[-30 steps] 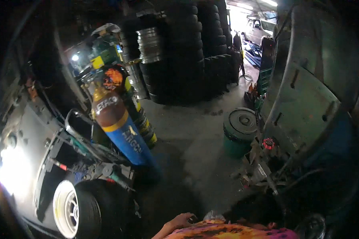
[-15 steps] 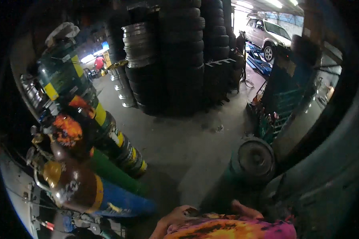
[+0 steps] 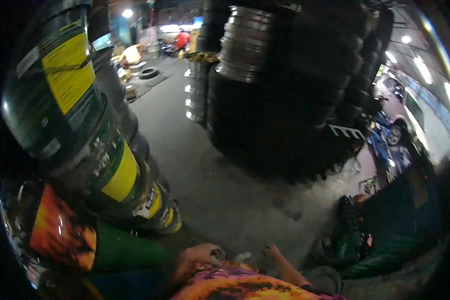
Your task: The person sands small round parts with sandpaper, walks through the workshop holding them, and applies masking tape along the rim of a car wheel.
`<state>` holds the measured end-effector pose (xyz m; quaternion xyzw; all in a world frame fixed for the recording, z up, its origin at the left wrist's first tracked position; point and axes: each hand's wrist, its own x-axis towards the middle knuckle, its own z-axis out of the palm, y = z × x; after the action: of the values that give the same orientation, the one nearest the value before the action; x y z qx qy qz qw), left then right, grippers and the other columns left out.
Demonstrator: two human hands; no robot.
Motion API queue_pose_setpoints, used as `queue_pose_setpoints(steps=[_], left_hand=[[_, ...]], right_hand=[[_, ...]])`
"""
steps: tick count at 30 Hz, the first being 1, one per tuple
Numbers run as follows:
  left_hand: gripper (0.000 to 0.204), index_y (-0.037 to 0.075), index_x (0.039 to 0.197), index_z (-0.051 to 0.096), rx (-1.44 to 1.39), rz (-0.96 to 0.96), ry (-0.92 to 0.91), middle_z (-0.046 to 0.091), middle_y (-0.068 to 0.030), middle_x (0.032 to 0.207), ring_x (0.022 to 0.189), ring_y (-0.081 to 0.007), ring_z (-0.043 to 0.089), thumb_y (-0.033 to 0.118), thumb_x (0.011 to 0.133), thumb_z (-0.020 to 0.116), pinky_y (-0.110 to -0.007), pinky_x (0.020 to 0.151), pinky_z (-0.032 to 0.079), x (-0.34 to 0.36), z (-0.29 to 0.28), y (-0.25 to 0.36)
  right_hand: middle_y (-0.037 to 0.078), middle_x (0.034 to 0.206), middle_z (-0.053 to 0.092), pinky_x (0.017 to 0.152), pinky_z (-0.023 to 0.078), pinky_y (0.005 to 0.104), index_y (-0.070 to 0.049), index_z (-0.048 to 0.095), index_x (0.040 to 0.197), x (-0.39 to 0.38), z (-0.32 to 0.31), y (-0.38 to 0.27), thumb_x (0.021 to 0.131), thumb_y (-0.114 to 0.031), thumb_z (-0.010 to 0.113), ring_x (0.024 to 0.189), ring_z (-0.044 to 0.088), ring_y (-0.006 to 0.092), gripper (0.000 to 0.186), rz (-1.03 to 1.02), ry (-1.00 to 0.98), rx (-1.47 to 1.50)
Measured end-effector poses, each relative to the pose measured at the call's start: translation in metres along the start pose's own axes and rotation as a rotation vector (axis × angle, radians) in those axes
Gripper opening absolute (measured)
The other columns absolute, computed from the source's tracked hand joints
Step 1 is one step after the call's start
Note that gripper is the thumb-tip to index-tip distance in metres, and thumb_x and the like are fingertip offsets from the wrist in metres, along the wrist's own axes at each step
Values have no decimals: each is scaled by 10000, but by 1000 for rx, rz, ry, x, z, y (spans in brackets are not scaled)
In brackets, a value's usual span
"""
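Evidently, the head camera looks down over the person's brightly patterned orange and purple shirt (image 3: 240,286) at the lower edge, with both hands just beyond it. The left hand (image 3: 200,254) is bent in front of the body, a dark spot showing beside its fingers; blur and shadow hide whether it grips anything. The right hand (image 3: 271,251) reaches forward at the end of a bare forearm, and its grip cannot be told either. Between the two hands lies a small pale thing (image 3: 243,257), perhaps nearer the left, too blurred to identify.

Left of the left hand, a green cylinder (image 3: 130,248) lies at a slant in the view, beside a flame-coloured rounded surface (image 3: 62,230). Above them leans a stack of dark pails (image 3: 67,145) with yellow labels. Grey floor (image 3: 195,180) stretches ahead to stacked metal wheel rims (image 3: 245,45) and a tall mass of black tyres (image 3: 290,100). Farther right, a pale car (image 3: 397,102) stands near blue lift parts (image 3: 381,137) under bright ceiling lights (image 3: 422,70).
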<state>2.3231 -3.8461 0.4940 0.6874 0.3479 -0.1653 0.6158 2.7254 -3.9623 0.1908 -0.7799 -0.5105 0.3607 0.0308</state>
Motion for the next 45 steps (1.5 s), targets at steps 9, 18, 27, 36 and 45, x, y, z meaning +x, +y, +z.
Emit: queue_pose_setpoints(steps=[9,18,27,36,45], left_hand=[[654,28,1204,645,51,192,639,679,-181,1148,1086,-328,642,524,791,752,-385,932,499,107,-233,-20],[581,16,1108,683,-171,85,820,693,-207,1092,1015,-361,664,517,815,718,-427,876,519,180,-463,-75],[609,33,1085,700,-310,-235,709,706,-207,1046,1003,-377,669,564,788,735,-434,874,520,204,-691,-197],[441,39,1103,686,103,-121,1121,698,-194,1052,986,-368,667,429,896,687,-435,857,531,173,-1070,-214],[446,9,981,691,-563,-317,1090,685,-144,902,822,-254,644,445,889,681,-373,720,516,278,-1292,-432]], right_hand=[[214,1154,680,934,520,457,-26,668,1183,191,-37,9,839,-406,655,1083,646,395,512,78,-355,3],[222,1169,673,953,513,450,-19,672,1173,644,-245,-230,822,-441,661,1097,637,405,548,-306,9,-348],[103,819,703,690,520,340,-30,710,1023,822,-325,-704,903,-255,635,719,644,180,266,-749,36,280],[96,1057,702,837,503,376,-49,703,1081,988,-214,-565,833,-471,646,959,644,247,494,-159,-490,-376],[181,1042,680,833,500,432,-23,679,1038,1288,-212,-855,854,-384,626,958,652,275,409,-486,-551,-96]])
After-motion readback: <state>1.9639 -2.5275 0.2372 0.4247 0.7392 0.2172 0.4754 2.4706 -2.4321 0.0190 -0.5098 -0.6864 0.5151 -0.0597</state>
